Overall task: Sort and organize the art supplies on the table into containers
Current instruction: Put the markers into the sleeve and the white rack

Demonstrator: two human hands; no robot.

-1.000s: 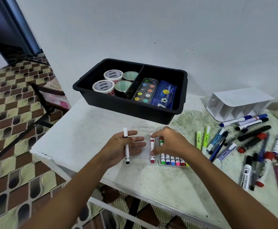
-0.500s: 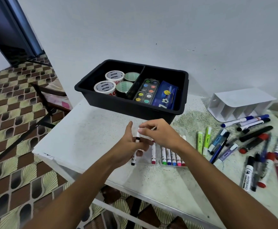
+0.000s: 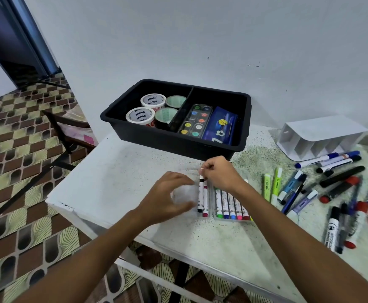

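Marker [image 3: 200, 193], black-capped, lay in clear case [image 3: 224, 201] on worktop [image 3: 117, 171], leftmost beside red-capped one. Right hand [image 3: 219, 173] pinched its top end. Left hand [image 3: 167, 197] hovered beside case, fingers loosely curled, gripping nothing. Black bin [image 3: 178, 141] behind held tape rolls [image 3: 139, 115] and paint palette [image 3: 195, 121]. Loose markers [image 3: 340, 184] scattered at right.

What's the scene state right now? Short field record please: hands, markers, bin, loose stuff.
right hand: pinches top of the black marker
left hand: empty, fingers relaxed, beside the clear marker case
case contents: black and red markers at left, row of coloured ones at right
black bin: tape rolls left, paint palette right
white organizer: on its side
loose pens: scattered at right
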